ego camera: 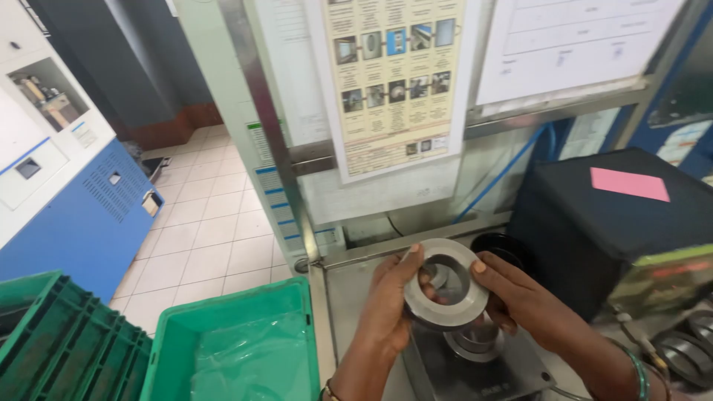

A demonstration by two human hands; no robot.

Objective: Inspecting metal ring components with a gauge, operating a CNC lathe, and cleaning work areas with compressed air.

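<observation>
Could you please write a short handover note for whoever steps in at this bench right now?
Left hand: grips the grey metal ring at its left rim, fingers curled into the bore.
Right hand: holds the ring's right rim, thumb on its face.
Ring: held tilted, in the air, above the round metal fixture on the dark base plate; not seated on it.
Nearby: green plastic-lined crate to the left; more dark rings lie at far right; a black box stands behind.
Done: ring is picked up and in both hands.
Left: ring is not yet set down anywhere.
</observation>
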